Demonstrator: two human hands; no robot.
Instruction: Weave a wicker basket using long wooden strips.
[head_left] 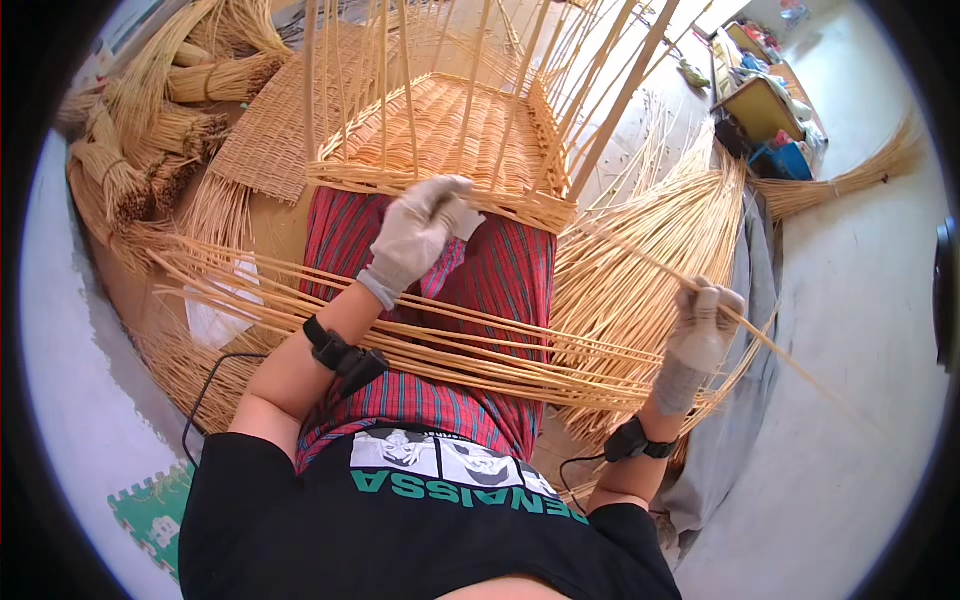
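A half-woven wicker basket [440, 125] with a flat woven base and tall upright stakes rests in front of me, its near edge over my lap. My left hand [412, 238], in a pale work glove, is closed at the basket's near edge, with the fingertips partly hidden. Out to the right, my gloved right hand [708, 318] is closed around a long thin wicker rod [650, 258]. That rod runs from the basket's near right corner through my fingers and on past them. Several loose wicker rods [480, 350] lie across my lap, beneath my left forearm.
A large spread of wicker rods [650, 250] lies on the right. Tied bundles [225, 80] are heaped at the far left, beside a flat woven panel [290, 110]. A broom-like bundle [845, 190] leans near the right wall, below a cluttered wooden cabinet [765, 105].
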